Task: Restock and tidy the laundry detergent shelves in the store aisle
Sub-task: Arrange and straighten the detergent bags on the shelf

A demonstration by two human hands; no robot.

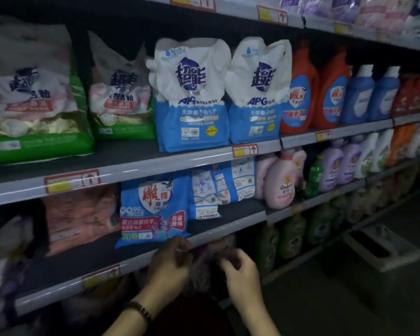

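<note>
Both my hands are low in front of the third shelf's edge (pixel 228 229). My left hand (pixel 170 263) and my right hand (pixel 240 270) each grip a side of a dark purple bag (pixel 204 270) that sits between them, below the shelf lip. The bag is dim and blurred, so its label is unreadable. Just above my left hand a blue detergent bag (pixel 153 212) stands on that shelf. Behind it to the right leans another blue and white bag (pixel 221 187).
Above, green and white bags (pixel 34 98), two blue and white pouches (pixel 192 93) and red bottles (pixel 298 93) fill the shelf. Pink softener bottles (pixel 279 183) stand right of the blue bags. A pink bag (pixel 80 217) lies to the left. A white step stool (pixel 383 246) stands on the floor.
</note>
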